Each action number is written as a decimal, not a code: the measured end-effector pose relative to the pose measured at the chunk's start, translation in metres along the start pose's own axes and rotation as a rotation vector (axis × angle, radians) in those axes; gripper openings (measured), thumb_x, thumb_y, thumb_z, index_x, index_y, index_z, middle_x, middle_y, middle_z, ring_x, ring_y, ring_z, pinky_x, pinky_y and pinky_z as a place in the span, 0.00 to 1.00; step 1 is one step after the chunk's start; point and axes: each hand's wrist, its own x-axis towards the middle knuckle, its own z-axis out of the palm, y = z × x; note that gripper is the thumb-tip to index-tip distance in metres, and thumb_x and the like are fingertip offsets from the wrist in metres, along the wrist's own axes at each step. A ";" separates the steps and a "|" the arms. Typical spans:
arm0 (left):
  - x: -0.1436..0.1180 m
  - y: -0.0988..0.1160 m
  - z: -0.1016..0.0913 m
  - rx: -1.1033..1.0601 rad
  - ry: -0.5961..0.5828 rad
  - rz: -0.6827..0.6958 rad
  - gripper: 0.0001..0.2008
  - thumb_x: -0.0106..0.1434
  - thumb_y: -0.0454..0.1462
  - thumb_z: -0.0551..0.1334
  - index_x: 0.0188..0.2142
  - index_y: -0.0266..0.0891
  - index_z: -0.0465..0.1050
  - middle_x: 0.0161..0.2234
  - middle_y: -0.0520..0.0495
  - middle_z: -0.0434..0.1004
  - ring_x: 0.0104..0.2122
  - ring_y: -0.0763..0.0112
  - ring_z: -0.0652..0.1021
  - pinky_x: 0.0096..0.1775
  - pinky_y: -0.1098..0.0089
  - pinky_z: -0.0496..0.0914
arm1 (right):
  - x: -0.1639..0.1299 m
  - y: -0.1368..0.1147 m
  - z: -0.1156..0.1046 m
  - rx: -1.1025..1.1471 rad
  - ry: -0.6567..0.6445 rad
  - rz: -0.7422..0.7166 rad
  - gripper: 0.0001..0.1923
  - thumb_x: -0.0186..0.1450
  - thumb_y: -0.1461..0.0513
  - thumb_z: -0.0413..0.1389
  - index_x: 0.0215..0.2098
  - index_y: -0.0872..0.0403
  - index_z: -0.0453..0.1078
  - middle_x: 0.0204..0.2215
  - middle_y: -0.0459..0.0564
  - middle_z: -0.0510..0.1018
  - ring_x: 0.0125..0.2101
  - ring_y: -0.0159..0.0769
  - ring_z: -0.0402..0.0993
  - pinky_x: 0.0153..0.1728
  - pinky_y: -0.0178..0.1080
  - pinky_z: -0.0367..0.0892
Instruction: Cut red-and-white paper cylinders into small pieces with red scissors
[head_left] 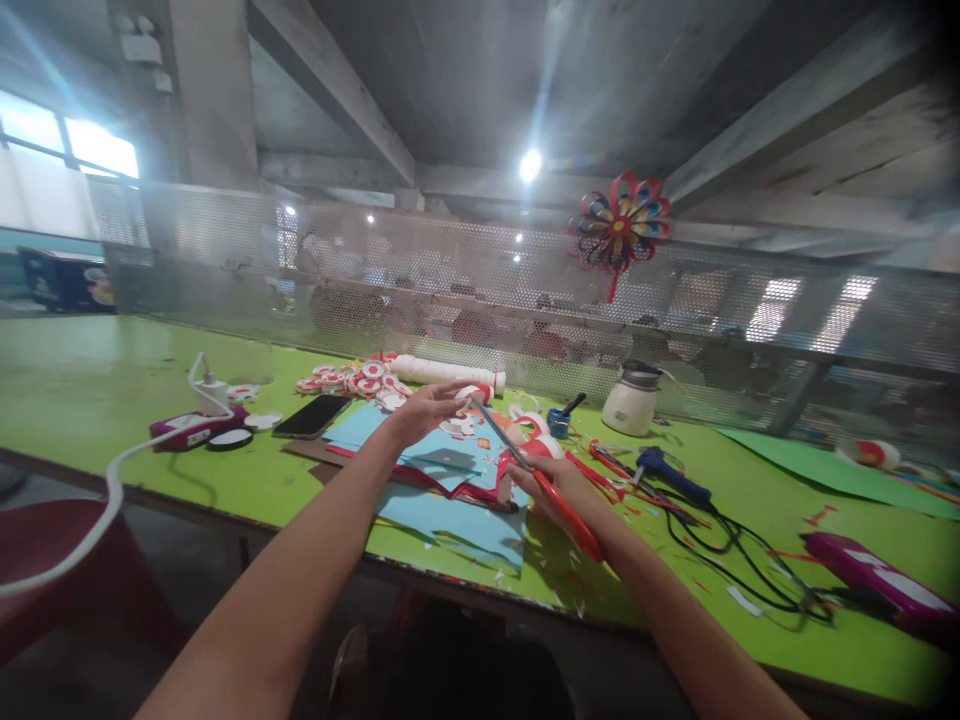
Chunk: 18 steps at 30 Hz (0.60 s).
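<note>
- Green table [112, 400] runs left to right across the room, mesh screen along its far edge, paper pinwheel [619, 226] hung on the mesh at right.
- Stack of blue paper sheets [450, 510] at near centre, red sheets under it, scraps strewn around.
- White roll [442, 371] lies far centre; white kettle-like jug [631, 402] far right of centre.
- Black phone [311, 415] left of the sheets; purple power strip [187, 428] further left, white cable trailing off the near edge.
- Blue glue gun [667, 470] right of centre, black cords tangled beyond it.
- Right hand [559, 490] clenched around the red handles of the scissors [525, 462], blades pointing far-left and up.
- Left hand [424, 410] above the sheets, fingers [450, 390] loosely spread, pinching a small red-and-white paper piece [476, 392] at the blade tips; exact grip hard to tell.
- Finished red-and-white round cutouts [352, 380] piled far left of centre.
- Judgement: cutting looks well underway, a batch done, current piece being trimmed, plenty of uncut paper left.
</note>
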 end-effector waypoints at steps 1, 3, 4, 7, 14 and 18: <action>0.000 0.001 0.000 0.009 0.011 0.011 0.24 0.52 0.34 0.65 0.50 0.38 0.68 0.46 0.40 0.73 0.40 0.68 0.74 0.41 0.68 0.64 | 0.000 0.000 -0.001 0.020 -0.015 0.004 0.18 0.61 0.50 0.49 0.25 0.55 0.69 0.19 0.43 0.66 0.21 0.32 0.66 0.20 0.32 0.63; -0.001 0.002 0.001 0.033 0.026 0.029 0.25 0.51 0.35 0.66 0.50 0.39 0.68 0.47 0.40 0.73 0.42 0.66 0.74 0.42 0.68 0.64 | -0.002 -0.001 -0.006 0.075 -0.051 0.019 0.20 0.62 0.49 0.47 0.25 0.55 0.68 0.19 0.43 0.66 0.20 0.32 0.66 0.21 0.33 0.64; -0.001 0.002 0.001 0.043 0.033 0.036 0.26 0.51 0.35 0.66 0.50 0.40 0.68 0.47 0.40 0.73 0.42 0.65 0.74 0.42 0.67 0.64 | -0.004 -0.002 -0.009 0.119 -0.077 0.031 0.21 0.63 0.48 0.46 0.25 0.54 0.67 0.18 0.43 0.66 0.20 0.32 0.67 0.21 0.33 0.65; -0.001 0.003 0.002 0.047 0.038 0.048 0.25 0.51 0.35 0.66 0.51 0.39 0.68 0.47 0.39 0.73 0.42 0.63 0.74 0.43 0.65 0.65 | -0.009 -0.006 -0.018 0.254 -0.157 0.036 0.25 0.65 0.48 0.42 0.22 0.54 0.66 0.17 0.44 0.68 0.20 0.32 0.69 0.25 0.34 0.67; -0.002 0.002 0.003 0.044 0.006 0.058 0.24 0.52 0.34 0.66 0.50 0.38 0.69 0.49 0.37 0.71 0.42 0.63 0.74 0.42 0.66 0.65 | -0.011 0.000 -0.014 0.680 -0.230 0.154 0.24 0.65 0.46 0.41 0.39 0.52 0.70 0.14 0.40 0.65 0.16 0.28 0.65 0.23 0.33 0.66; -0.002 0.005 0.006 0.041 -0.008 0.057 0.24 0.51 0.34 0.66 0.49 0.38 0.69 0.47 0.38 0.72 0.41 0.64 0.74 0.42 0.67 0.65 | -0.008 0.007 -0.011 0.816 -0.309 0.176 0.25 0.65 0.46 0.41 0.42 0.54 0.69 0.14 0.40 0.65 0.16 0.28 0.65 0.22 0.33 0.65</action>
